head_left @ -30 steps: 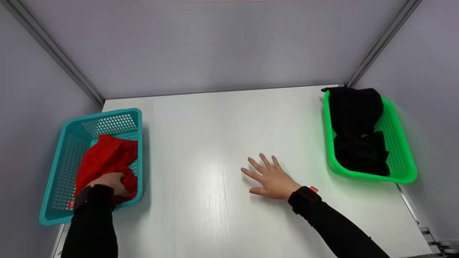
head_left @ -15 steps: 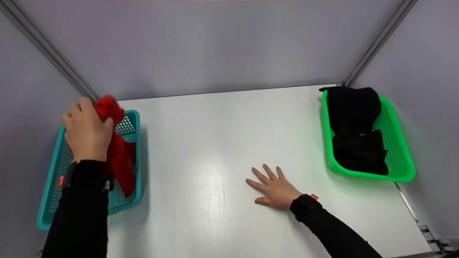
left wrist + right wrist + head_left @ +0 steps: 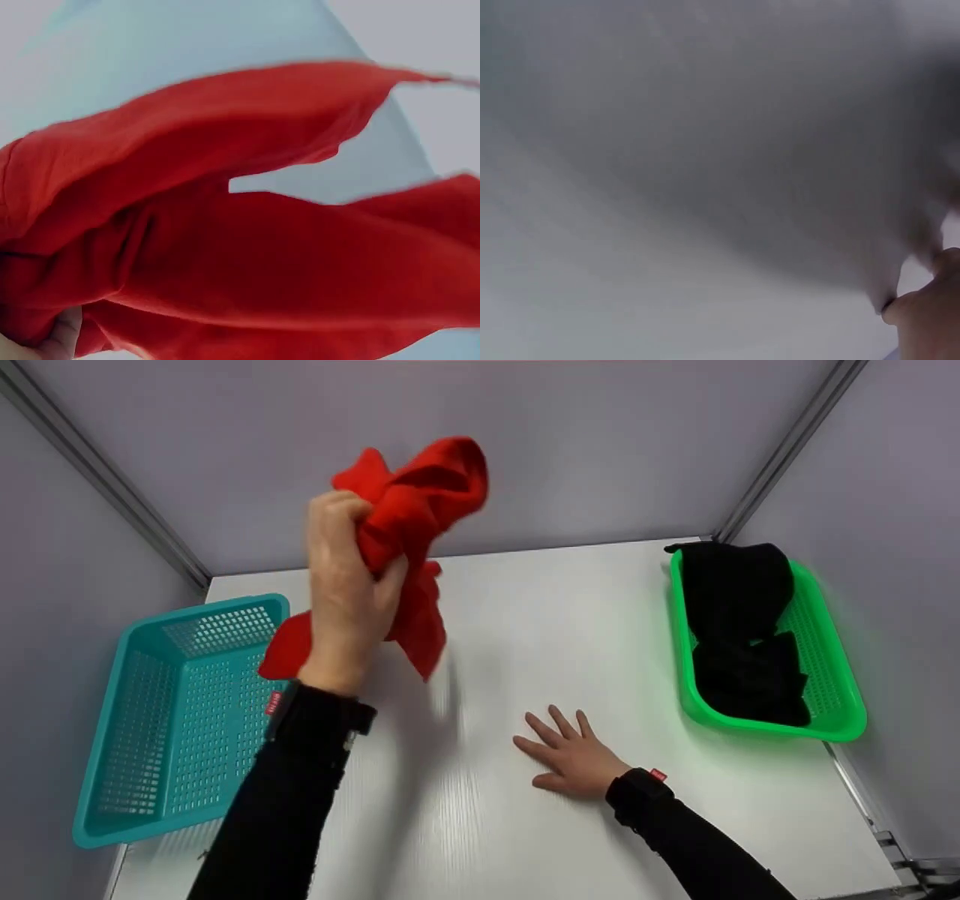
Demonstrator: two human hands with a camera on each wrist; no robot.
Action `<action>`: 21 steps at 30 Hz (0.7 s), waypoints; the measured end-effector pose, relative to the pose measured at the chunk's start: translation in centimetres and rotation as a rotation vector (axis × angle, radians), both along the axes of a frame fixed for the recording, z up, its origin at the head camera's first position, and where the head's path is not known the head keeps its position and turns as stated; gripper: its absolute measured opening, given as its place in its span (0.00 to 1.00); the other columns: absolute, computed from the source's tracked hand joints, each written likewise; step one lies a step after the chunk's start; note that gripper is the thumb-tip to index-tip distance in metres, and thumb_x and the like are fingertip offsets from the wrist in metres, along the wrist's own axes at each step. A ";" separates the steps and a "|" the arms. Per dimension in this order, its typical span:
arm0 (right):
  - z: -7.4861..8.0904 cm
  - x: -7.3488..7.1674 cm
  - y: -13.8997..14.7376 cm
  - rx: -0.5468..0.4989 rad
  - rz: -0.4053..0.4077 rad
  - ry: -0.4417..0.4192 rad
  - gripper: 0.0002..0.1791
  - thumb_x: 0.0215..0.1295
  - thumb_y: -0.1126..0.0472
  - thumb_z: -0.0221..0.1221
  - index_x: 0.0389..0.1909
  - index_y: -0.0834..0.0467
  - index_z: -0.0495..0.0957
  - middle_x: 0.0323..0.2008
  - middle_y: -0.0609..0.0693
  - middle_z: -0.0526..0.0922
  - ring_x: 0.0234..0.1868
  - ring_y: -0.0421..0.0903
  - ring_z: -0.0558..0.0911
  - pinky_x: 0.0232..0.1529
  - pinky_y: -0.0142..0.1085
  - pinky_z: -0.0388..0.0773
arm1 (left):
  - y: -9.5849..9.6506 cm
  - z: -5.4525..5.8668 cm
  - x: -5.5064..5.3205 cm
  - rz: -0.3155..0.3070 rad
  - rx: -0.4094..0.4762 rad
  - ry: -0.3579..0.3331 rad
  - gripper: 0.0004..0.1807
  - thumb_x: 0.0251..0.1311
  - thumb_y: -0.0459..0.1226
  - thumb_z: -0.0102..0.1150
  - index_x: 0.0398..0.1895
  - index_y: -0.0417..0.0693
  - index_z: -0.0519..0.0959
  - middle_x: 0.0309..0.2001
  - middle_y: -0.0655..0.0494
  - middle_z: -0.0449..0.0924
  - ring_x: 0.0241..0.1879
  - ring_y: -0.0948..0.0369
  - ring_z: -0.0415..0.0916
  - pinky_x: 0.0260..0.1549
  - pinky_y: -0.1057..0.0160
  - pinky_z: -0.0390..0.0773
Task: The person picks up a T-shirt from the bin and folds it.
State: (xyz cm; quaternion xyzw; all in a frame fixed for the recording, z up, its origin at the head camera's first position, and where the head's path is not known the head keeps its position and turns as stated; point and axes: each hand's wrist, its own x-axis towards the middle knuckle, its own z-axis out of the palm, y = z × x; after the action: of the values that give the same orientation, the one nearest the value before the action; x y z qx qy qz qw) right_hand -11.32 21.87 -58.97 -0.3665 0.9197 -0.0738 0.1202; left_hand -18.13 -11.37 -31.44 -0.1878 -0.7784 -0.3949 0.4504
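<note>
My left hand (image 3: pixel 341 585) grips a bunched red cloth (image 3: pixel 420 510) in the air over the left middle of the table. Loose ends of it hang below the hand, and one flap shows behind the wrist. In the left wrist view the red cloth (image 3: pixel 285 255) spreads across most of the picture, with part of the thumb (image 3: pixel 66 334) at the lower left corner. Flat on the white table, fingers spread, lies my right hand (image 3: pixel 576 759), holding nothing. The right wrist view has part of this hand (image 3: pixel 934 307) at its right edge.
A teal basket (image 3: pixel 105 727) with nothing in it stands at the left, partly behind my left sleeve. At the right, a green basket (image 3: pixel 846 660) holds black cloth (image 3: pixel 739 592), one end lying over its rim. Grey panels (image 3: pixel 562 450) enclose the table (image 3: pixel 525 622).
My left hand has lifted the red cloth out of the teal basket and carried it up and to the right. The right hand shifted slightly towards me, then stayed put.
</note>
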 end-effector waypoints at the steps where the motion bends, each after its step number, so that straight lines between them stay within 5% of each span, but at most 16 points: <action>1: 0.1 0.0 -0.1 -0.011 -0.003 -0.010 0.37 0.75 0.36 0.50 0.81 0.41 0.56 0.82 0.52 0.48 0.81 0.65 0.46 0.71 0.72 0.45 | 0.7 -1.0 0.1 -0.042 0.006 -0.026 0.18 0.55 0.24 0.60 0.48 0.38 0.69 0.50 0.41 0.73 0.56 0.55 0.70 0.56 0.56 0.74; 8: 1.3 -1.1 -0.3 -0.098 -0.068 -0.096 0.35 0.74 0.49 0.57 0.79 0.51 0.61 0.79 0.57 0.58 0.79 0.65 0.54 0.70 0.71 0.52 | 3.5 -10.0 1.2 -0.223 -0.048 -0.357 0.20 0.56 0.24 0.61 0.51 0.38 0.67 0.54 0.43 0.68 0.58 0.52 0.72 0.59 0.55 0.74; 12: 2.6 -2.2 -0.4 -0.308 -0.229 -0.256 0.39 0.73 0.54 0.59 0.80 0.55 0.55 0.78 0.60 0.59 0.77 0.64 0.59 0.71 0.66 0.57 | 4.1 -14.2 2.1 -0.295 -0.085 -0.588 0.19 0.63 0.31 0.64 0.53 0.41 0.68 0.54 0.46 0.69 0.56 0.54 0.73 0.58 0.55 0.75; 17: 4.5 -3.5 -0.7 -0.792 -0.544 -0.635 0.51 0.72 0.50 0.62 0.83 0.44 0.38 0.81 0.58 0.52 0.80 0.62 0.53 0.75 0.57 0.57 | 4.7 -17.8 3.5 -0.417 -0.162 -0.752 0.19 0.61 0.32 0.69 0.48 0.45 0.69 0.52 0.51 0.70 0.54 0.57 0.73 0.56 0.56 0.76; 21: 5.6 -4.2 -1.2 -0.936 -0.647 -0.774 0.53 0.72 0.49 0.63 0.83 0.40 0.34 0.80 0.58 0.52 0.80 0.62 0.50 0.76 0.57 0.54 | 5.5 -19.1 4.5 -0.529 -0.254 -0.750 0.16 0.60 0.31 0.70 0.41 0.46 0.70 0.57 0.52 0.71 0.57 0.57 0.73 0.58 0.59 0.76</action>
State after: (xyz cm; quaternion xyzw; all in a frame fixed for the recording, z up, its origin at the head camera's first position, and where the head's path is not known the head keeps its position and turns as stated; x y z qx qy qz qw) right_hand -15.49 20.67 -53.42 -0.0343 0.7451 -0.6209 0.2411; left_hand -13.67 -5.85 -50.56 -0.2773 -0.8550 -0.4382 -0.0044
